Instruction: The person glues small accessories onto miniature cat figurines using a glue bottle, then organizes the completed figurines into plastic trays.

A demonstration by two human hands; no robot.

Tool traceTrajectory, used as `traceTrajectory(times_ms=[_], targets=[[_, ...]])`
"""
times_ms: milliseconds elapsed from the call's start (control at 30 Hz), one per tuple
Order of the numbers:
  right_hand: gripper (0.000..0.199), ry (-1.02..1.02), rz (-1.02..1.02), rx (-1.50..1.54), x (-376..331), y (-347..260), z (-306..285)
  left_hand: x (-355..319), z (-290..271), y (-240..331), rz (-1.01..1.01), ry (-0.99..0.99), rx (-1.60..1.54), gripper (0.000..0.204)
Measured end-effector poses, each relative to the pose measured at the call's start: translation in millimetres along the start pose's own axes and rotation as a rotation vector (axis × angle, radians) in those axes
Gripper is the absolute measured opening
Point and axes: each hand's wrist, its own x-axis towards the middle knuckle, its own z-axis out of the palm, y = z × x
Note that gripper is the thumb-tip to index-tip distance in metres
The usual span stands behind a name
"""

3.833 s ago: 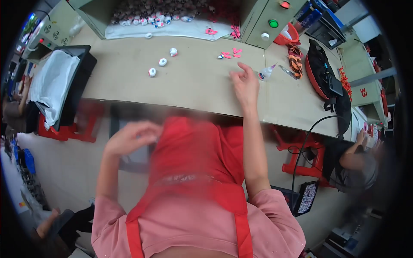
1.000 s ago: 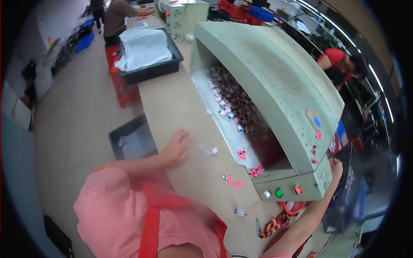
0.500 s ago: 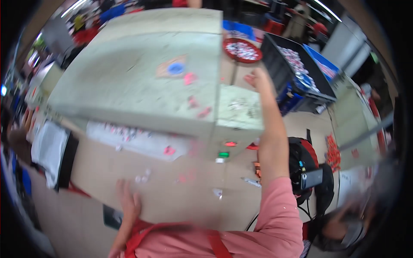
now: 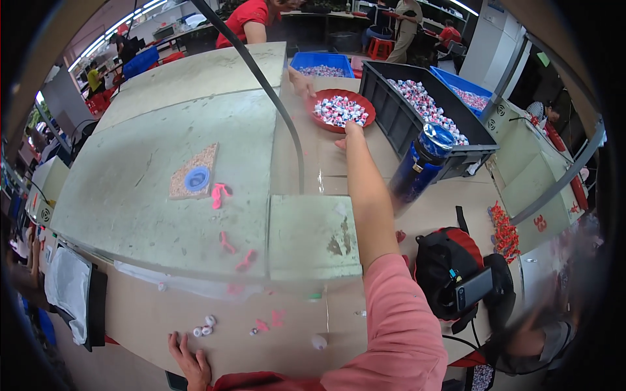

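My right arm stretches far forward, and my right hand [image 4: 349,135] closes on the near rim of a round red bowl [image 4: 369,124]. Small white pieces with pink and dark marks [image 4: 340,111] fill the bowl. Across from me, another person's hand [image 4: 302,85] is at the bowl's far left side. My left hand [image 4: 190,362] lies on the tabletop at the near edge, fingers spread, holding nothing. Just beyond it sit several small white round pieces [image 4: 205,326]. Pink soft-looking pieces [image 4: 270,320] lie farther right on the table.
A pale green metal housing [image 4: 176,143] takes up the left and middle, bearing a blue ring [image 4: 197,178] and pink scraps. On the right stand a black crate [image 4: 378,88] of pieces, a dark blue flask [image 4: 417,166] and a black-red backpack [image 4: 450,260]. A dark curved bar [image 4: 261,78] crosses the view.
My right hand has gone from short of the red bowl to its rim. The other person's hand has come into view beside the bowl. My view has shifted; my left hand stays on the table.
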Motion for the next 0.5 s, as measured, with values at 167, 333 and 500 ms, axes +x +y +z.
traceTrajectory(times_ms=[167, 333, 500], targets=[[0.046, 0.032, 0.003, -0.049, 8, 13, 16, 3, -8, 7, 0.048, 0.021, 0.127, 0.041], [0.040, 0.111, -0.033, 0.129, 46, 9, 2, 9, -1, 8, 0.040, -0.061, 0.115, 0.043], [0.039, 0.044, -0.067, 0.382, -3, 5, 19, 8, -11, 17, -0.037, -0.092, 0.114, 0.043]])
